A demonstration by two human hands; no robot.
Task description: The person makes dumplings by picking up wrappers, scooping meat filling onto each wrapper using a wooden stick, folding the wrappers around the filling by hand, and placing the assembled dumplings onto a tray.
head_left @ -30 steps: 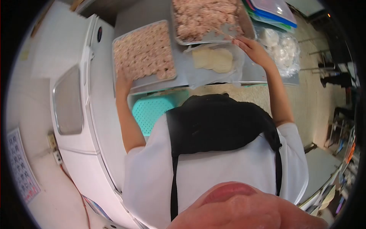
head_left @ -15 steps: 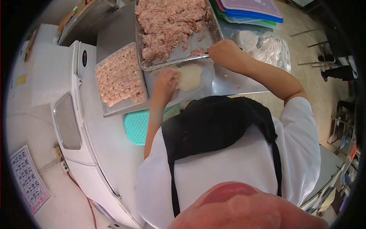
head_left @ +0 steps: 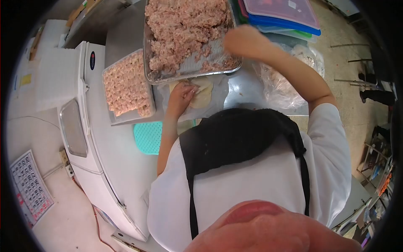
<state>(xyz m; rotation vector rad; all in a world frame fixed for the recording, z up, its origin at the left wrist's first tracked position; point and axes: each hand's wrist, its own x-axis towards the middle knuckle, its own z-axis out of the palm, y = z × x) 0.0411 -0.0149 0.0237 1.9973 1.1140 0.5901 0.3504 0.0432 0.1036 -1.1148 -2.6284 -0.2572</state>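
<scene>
My left hand (head_left: 183, 96) is curled at the left side of thin, pale round dough wrappers (head_left: 201, 100), its fingertips pinching the edge of one. The wrappers lie on a clear plastic sheet (head_left: 220, 93) in front of a big metal tray (head_left: 193, 76). Pink minced meat (head_left: 182, 31) fills most of that tray. Over the tray's right side, my right hand (head_left: 247, 42) is closed like a fist and slightly blurred. Its fingertips face away, so anything inside it is hidden.
A smaller tray of filled dumplings (head_left: 128, 84) stands at the left. A turquoise perforated mat (head_left: 147, 137) lies nearer my body. Stacked coloured lids (head_left: 283, 21) and a plastic bag with pale contents (head_left: 289, 80) are on the right. A white freezer (head_left: 121, 164) stands alongside.
My right hand has risen from the tray's front right corner to over its right side and looks more blurred. My left hand stays at the wrappers, its fingers now on a wrapper edge.
</scene>
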